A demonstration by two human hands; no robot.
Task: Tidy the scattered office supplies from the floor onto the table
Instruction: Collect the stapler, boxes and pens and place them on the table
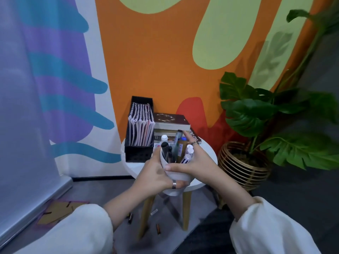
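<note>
1. Two hands grip one white cup (177,177) full of markers (188,155): the left hand (156,177) wraps its near-left wall, ring finger curled under the base, and the right hand (194,162) closes on the right rim, thumb laid across the front.

2. Cup and hands hover over the near edge of the round white tabletop (211,156) (whether the base touches it is hidden by the fingers). Its long axis tilts, mouth leaning away toward the wall, so the markers fan out forward.

3. What the next move turns on, as I judge it: free tabletop lies just ahead and slightly right of the hands. The black file box (139,151) of notebooks (141,125) fills the left rear, and stacked books (171,121) the back. The cup must be righted before it goes down. Neither hand is clearly nearer; the left carries from below, the right steadies.

4. Floor items not yet gathered: small dark pens (158,228) between the table legs, and a flat brown board (58,210) with a pink edge, left of the left sleeve.

5. Risk: tilt more and the markers slide out.
</note>
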